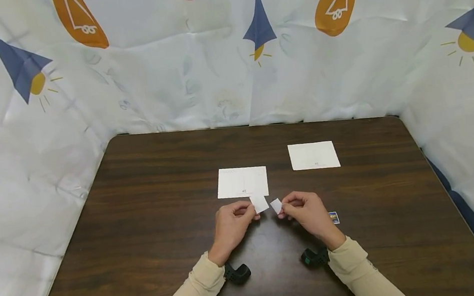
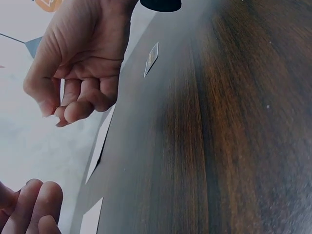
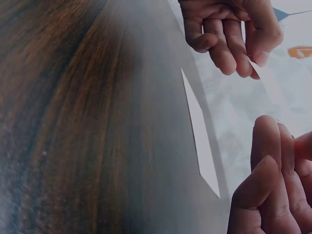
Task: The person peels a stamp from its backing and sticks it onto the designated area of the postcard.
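My left hand [image 1: 232, 223] pinches a white square of paper [image 1: 260, 204] between thumb and fingers. Facing it, my right hand [image 1: 311, 212] pinches a smaller white piece of paper [image 1: 276, 206] by its edge. The two pieces are held close together with a narrow gap between them. Just beyond the left hand lies a white card [image 1: 241, 179] with faint printing, its lower edge meeting the larger square in the head view. A small blue-and-yellow picture piece, like a stamp [image 1: 334, 217], lies beside the right wrist, partly hidden by it.
A second white card [image 1: 314, 156] lies farther back on the right of the dark wood table [image 1: 144, 196]. Behind the table hangs a white curtain [image 1: 209, 81] printed with lamps and bulbs. Dark wrist devices [image 1: 237, 273] sit under both forearms.
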A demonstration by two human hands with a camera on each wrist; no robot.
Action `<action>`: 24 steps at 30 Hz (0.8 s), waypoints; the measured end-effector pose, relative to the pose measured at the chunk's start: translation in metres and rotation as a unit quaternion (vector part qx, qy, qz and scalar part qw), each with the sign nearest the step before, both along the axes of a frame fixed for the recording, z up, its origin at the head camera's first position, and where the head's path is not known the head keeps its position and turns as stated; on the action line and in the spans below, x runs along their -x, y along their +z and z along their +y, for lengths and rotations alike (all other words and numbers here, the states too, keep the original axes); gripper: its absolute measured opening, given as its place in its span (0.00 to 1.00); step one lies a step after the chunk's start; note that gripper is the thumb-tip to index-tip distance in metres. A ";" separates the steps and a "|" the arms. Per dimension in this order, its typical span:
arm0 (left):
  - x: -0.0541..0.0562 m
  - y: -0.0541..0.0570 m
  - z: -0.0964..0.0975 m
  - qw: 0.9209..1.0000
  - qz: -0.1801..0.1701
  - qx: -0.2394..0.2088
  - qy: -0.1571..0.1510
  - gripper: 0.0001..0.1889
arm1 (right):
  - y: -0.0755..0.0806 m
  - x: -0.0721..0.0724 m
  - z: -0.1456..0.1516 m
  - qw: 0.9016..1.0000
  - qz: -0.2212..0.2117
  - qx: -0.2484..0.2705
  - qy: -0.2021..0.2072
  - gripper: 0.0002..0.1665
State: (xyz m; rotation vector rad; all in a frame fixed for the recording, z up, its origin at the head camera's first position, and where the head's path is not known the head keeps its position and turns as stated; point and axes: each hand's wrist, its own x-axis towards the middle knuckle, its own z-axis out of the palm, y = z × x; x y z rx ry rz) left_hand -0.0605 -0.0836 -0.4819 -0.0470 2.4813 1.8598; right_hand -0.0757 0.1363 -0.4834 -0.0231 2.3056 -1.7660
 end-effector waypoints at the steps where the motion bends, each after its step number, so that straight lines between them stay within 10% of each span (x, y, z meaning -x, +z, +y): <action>1: 0.000 0.000 0.000 1.000 -0.001 0.001 -0.001 0.07 | -0.001 0.000 0.000 1.000 -0.003 0.002 0.002 0.06; 24: 0.007 -0.003 -0.005 1.000 -0.017 -0.002 -0.015 0.07 | -0.013 -0.002 0.001 0.994 -0.047 -0.024 0.097 0.07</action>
